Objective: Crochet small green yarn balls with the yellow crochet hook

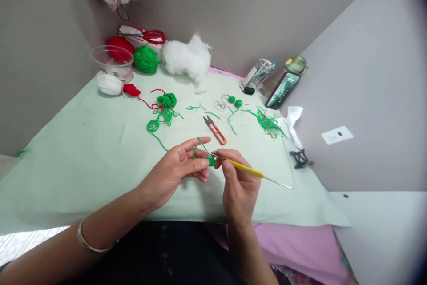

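Between thumb and fingers, my left hand (pixel 182 162) pinches a small green crochet piece (pixel 212 160). Green yarn runs over its raised index finger and back across the table to a loose tangle of green yarn (pixel 163 116). My right hand (pixel 240 182) is closed around the yellow handle of a crochet hook (pixel 247 168). The hook's left tip is at the green piece, and its other metal end sticks out to the right. Just beyond the hands lie orange-handled thread snips (pixel 218 133), their blades apart.
At the back left stand a clear plastic tub (pixel 115 65), a green yarn ball (pixel 146 59) and white stuffing (pixel 187 58). Two small green balls (pixel 235 101) and yarn scraps (pixel 268 124) lie further right. A phone (pixel 283 89) leans near a bottle (pixel 296 65).
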Action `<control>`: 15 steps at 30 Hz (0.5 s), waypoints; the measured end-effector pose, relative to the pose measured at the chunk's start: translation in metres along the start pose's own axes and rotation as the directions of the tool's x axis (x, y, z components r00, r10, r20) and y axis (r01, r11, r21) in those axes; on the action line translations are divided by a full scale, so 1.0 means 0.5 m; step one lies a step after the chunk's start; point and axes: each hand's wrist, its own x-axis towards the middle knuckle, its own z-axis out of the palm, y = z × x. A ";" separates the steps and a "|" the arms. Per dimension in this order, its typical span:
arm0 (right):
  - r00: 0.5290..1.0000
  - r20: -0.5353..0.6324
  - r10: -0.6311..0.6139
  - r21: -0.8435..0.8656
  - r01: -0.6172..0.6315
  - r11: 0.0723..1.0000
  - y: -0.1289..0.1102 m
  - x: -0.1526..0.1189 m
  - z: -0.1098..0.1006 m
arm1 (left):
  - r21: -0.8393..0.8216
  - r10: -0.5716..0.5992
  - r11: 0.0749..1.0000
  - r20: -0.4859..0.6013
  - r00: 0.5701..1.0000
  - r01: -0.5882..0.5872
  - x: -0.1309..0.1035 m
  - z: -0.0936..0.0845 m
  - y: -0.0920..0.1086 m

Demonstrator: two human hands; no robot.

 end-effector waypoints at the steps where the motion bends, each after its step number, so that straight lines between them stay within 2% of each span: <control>1: 0.999 -0.010 0.030 0.036 -0.030 0.999 0.002 0.000 -0.001 | 0.000 -0.002 1.000 -0.005 1.000 0.002 0.000 0.001 0.000; 5: 0.986 -0.001 0.165 0.222 -0.161 0.962 0.009 0.008 -0.002 | -0.005 -0.003 1.000 0.006 1.000 0.003 0.001 0.004 0.002; 9: 0.985 0.011 0.171 0.298 -0.166 0.940 0.006 0.016 -0.003 | -0.014 0.003 1.000 0.011 1.000 -0.003 0.001 0.005 0.004; 12: 0.993 0.026 0.118 0.267 -0.120 0.956 -0.001 0.015 -0.006 | 0.007 0.018 1.000 -0.007 1.000 -0.018 -0.002 0.003 0.006; 15: 0.999 0.032 0.010 0.104 -0.013 0.995 -0.015 0.010 -0.012 | 0.054 0.060 0.997 -0.023 0.998 -0.059 -0.003 -0.002 0.003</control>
